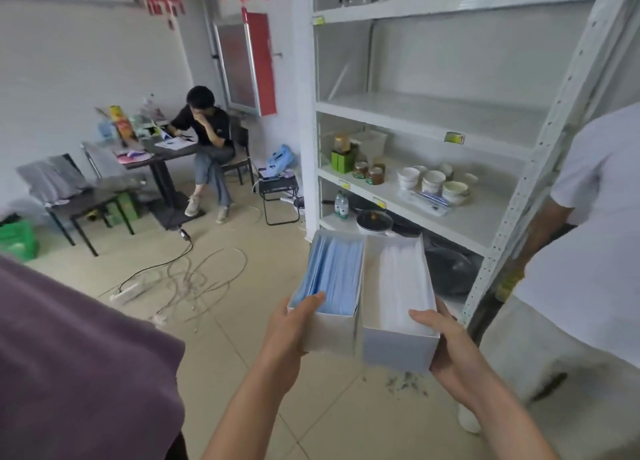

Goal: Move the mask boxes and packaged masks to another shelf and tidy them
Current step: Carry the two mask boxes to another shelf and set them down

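Two open white mask boxes are held side by side, touching along their long walls, above the tiled floor (pixel 242 321) in front of a white metal shelf unit (pixel 540 168). The left mask box (pixel 332 335) is filled with blue masks (pixel 332 272); the right mask box (pixel 398 348) is filled with white masks (pixel 405 283). The left hand (pixel 291 335) is closed around the near left corner of the blue-filled box, thumb laid over the rim onto the masks, the other fingers hidden beneath. The right hand (pixel 450 341) is clamped on the near right corner of the white-filled box, thumb over the rim, fingers pressed along the outer wall.

On the shelf unit, one middle shelf (pixel 433 113) is seen bare. The shelf below carries paper bowls (pixel 433 180), jars (pixel 369 173) and green cartons (pixel 341 159). A person in a white shirt (pixel 595 224) is seen standing just right of the shelf unit. Cables (pixel 187 279) are strewn over the floor. Farther off, a seated person (pixel 207 147) is noted at a dark counter (pixel 162 151).
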{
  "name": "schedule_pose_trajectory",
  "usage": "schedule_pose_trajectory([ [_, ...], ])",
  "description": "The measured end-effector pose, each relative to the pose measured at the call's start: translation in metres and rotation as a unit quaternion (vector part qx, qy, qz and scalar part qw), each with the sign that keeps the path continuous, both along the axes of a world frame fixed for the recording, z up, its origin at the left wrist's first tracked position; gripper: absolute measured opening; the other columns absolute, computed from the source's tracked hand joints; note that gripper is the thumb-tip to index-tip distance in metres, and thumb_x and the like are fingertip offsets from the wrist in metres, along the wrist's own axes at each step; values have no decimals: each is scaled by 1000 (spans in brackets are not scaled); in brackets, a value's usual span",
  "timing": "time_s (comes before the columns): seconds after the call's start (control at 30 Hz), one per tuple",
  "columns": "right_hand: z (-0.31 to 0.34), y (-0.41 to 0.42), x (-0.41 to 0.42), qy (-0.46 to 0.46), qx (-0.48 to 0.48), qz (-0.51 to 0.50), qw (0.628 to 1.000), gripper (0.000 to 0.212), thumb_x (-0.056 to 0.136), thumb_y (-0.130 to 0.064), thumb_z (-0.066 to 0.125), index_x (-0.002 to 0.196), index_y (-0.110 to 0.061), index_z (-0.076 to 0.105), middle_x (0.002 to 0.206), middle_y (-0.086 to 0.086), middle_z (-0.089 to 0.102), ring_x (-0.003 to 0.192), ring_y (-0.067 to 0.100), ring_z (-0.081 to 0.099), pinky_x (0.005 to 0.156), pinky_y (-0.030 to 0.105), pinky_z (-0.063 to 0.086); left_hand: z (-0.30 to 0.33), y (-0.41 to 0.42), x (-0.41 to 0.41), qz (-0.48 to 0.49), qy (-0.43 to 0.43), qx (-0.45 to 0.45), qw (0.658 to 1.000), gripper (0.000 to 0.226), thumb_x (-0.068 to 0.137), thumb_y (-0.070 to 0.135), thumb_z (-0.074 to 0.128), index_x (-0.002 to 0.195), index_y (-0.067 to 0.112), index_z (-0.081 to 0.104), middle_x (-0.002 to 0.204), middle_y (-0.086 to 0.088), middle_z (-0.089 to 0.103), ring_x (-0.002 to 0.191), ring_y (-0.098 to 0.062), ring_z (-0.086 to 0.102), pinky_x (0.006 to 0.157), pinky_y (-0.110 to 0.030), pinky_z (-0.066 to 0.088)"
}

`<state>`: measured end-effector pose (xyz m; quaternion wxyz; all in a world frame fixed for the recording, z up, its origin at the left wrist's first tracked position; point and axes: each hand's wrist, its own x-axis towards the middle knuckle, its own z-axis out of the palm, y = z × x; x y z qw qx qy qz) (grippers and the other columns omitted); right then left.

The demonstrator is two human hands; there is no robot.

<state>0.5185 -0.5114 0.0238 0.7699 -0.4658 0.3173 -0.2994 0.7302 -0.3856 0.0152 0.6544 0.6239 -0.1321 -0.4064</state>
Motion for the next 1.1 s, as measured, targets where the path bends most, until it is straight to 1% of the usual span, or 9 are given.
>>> schedule_pose_trajectory([
  [0.1,0,-41,47,8,2,26,1000,67,66,-25,77,130,-39,61,123,8,73,105,33,69,85,49,54,-1,-29,39,12,2,-14,1000,53,70,46,81,117,24,68,111,-4,75,99,-24,73,70,-35,56],
  [0.2,2,-80,96,13,9,31,999,65,67,-24,77,129,-36,62,122,9,73,101,30,69,80,44,54,0,-65,81,22,-3,-14,1000,48,75,43,80,116,22,67,112,-6,73,96,-25,72,68,-33,56],
  [0.37,1,-146,163,15,31,24,999,65,70,-23,77,131,-31,60,122,14,72,102,34,67,85,49,51,8,-128,143,20,-8,-18,1000,33,84,36,75,111,22,65,105,-6,70,83,-20,67,63,-32,52],
  [0.6,-10,-243,240,28,42,36,998,64,72,-24,76,134,-28,59,124,13,71,101,30,69,78,42,56,-1,-222,218,24,-6,-9,1000,49,73,45,78,116,23,65,112,-7,70,87,-21,68,64,-32,53],
  [0.77,-20,-330,297,28,40,43,998,63,74,-23,74,133,-38,59,128,10,70,120,39,64,91,49,52,-18,-305,273,44,16,-7,999,53,73,44,80,120,26,65,116,-6,72,98,-25,71,71,-35,56],
  [0.87,-27,-366,337,27,37,32,998,66,71,-26,76,133,-42,57,125,9,72,114,37,67,88,48,54,-20,-350,302,64,19,0,998,54,69,46,80,117,27,67,113,-4,73,99,-25,71,72,-36,56],
  [0.93,-40,-374,369,38,34,-31,998,74,63,-29,78,131,-49,56,125,8,71,112,36,67,93,55,55,-18,-369,324,90,14,10,996,58,65,48,80,118,25,67,110,-4,72,96,-24,69,71,-36,54],
  [1.03,-50,-373,404,-6,75,-27,997,79,60,-24,79,134,-43,58,128,8,70,113,36,67,95,58,52,-20,-382,361,112,5,18,993,63,63,51,81,120,30,66,113,-3,72,101,-25,68,81,-44,57],
  [1.1,-58,-377,413,12,73,-24,997,82,58,-25,80,135,-40,58,129,5,70,119,33,66,106,57,46,-26,-393,388,75,6,-6,997,59,67,45,81,121,28,66,114,-2,74,103,-24,69,83,-44,53],
])
